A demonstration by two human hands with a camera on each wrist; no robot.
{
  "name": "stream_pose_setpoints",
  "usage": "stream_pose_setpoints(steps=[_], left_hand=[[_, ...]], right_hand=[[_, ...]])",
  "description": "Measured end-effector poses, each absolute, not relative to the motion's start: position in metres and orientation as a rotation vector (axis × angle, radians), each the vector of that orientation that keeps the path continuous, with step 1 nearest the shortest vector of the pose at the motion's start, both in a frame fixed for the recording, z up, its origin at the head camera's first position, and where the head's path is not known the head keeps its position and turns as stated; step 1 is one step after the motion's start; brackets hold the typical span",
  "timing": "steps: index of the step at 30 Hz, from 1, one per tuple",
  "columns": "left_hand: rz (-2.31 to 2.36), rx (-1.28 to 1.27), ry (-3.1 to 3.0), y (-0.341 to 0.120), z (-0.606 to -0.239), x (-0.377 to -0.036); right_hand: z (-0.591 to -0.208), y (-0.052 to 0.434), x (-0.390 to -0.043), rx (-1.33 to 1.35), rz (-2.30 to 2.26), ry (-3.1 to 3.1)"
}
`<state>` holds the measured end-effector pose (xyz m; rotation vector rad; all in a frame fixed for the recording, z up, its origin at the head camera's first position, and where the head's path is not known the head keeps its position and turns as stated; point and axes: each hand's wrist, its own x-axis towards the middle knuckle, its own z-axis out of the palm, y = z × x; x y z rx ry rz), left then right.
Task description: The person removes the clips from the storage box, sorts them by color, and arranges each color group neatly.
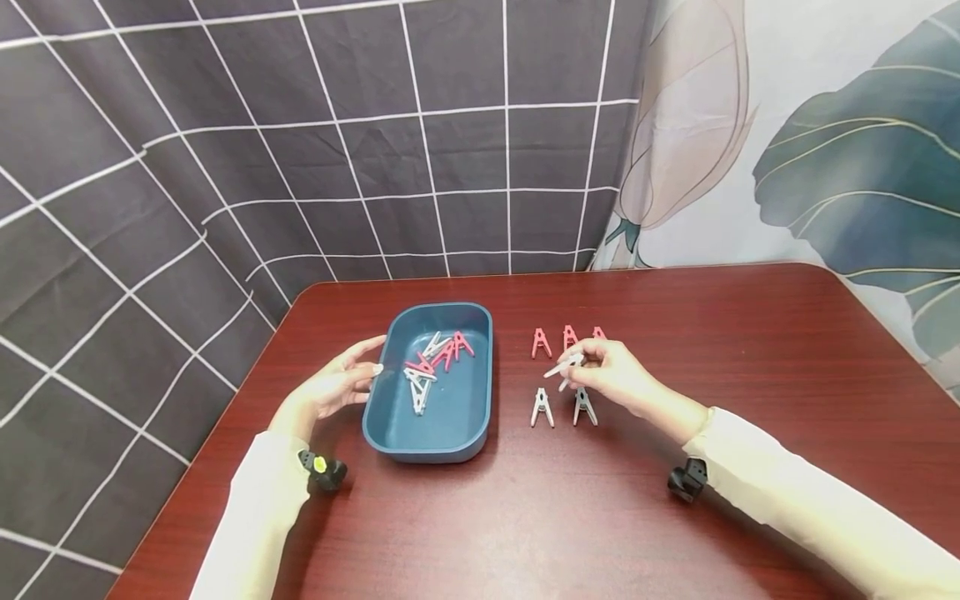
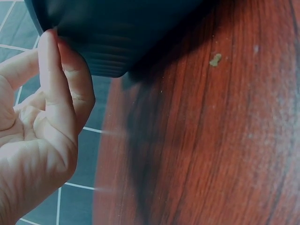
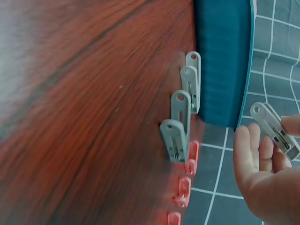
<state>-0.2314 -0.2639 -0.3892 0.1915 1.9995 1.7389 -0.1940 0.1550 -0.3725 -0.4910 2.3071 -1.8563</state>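
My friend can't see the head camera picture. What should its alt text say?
A right hand pinches a pale clothespin over a brown table, while the left hand touches a blue tub with red and pale clothespins inside. Three red clothespins and two pale ones are on the table.

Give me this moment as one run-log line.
left hand: touching blue bin | right hand: pinching white clip | in bin: red and white clips | on table: three red clips, two white clips
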Motion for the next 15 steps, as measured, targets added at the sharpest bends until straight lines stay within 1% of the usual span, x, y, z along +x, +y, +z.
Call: stream_pose_setpoints(steps=[5, 15], left_hand=[[1.723, 0.177, 2.016, -0.264, -0.39, -0.232], [1.728, 0.192, 1.998, -0.265, -0.389, -0.234]], right_hand=[[-0.374, 0.167, -0.19, -0.431, -1.843, 2.28], [-0.378, 0.192, -0.185, -0.398, -1.797, 2.294]])
